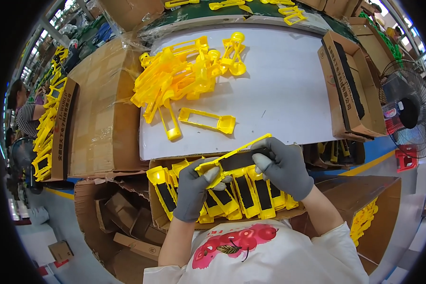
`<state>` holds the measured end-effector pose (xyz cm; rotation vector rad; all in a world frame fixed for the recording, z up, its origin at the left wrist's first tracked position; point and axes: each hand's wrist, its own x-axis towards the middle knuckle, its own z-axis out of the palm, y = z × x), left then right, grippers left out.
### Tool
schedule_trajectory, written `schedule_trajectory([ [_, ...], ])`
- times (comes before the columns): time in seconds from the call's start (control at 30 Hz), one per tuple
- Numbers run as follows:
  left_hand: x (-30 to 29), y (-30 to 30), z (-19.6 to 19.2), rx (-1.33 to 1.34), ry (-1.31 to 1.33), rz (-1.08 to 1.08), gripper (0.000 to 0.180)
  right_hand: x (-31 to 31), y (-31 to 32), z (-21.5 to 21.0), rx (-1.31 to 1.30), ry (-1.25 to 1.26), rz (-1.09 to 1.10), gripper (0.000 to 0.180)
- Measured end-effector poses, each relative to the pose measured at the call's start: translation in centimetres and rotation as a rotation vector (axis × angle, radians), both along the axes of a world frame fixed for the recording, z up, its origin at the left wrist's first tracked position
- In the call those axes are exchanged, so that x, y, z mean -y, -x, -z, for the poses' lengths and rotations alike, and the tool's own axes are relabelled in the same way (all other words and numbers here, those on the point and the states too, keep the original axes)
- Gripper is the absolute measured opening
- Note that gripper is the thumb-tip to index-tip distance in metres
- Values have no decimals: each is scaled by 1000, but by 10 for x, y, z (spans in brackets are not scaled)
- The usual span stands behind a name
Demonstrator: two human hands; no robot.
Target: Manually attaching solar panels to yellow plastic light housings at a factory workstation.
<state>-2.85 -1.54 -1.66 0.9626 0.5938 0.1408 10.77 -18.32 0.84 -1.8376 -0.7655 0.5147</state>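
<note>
My left hand (191, 191), in a grey glove, is closed round one end of a yellow plastic frame (211, 166) held above an open carton. My right hand (286, 168), gloved too, pinches a black strip (236, 161) by its far-right end. The strip lies along the frame's opening; whether it is seated there I cannot tell. Below both hands, several yellow frames with black strips (247, 191) stand tilted side by side in the carton. On the white tabletop ahead, a heap of yellow frames (180, 71) lies with open middles, and one loose frame (206, 120) rests nearer me.
A narrow carton with black strips (350, 87) stands at the table's right edge, beside a fan (409, 111). A large brown box (104, 104) borders the left. Below left is a carton of cardboard pieces (123, 213); at lower right, a box holds yellow parts (364, 220).
</note>
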Motion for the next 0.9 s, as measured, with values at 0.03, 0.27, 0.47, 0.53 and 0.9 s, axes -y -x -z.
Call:
schedule_trajectory([
  [0.03,1,1,1,-7,5,-10,25,1,2,2,87,14,2,16],
  [0.27,4,5,-3,4,23,20,23,1,6,0,-132,125,-6,14],
  [0.47,9,0,-15,-114,-188,11,26,7,17,4,519,287,110,39],
  [0.53,4,7,-19,-94,-201,74,24,17,15,5,655,264,233,60],
  [0.9,22,25,0,-289,-188,388,16,69,74,53,143,298,63,28],
])
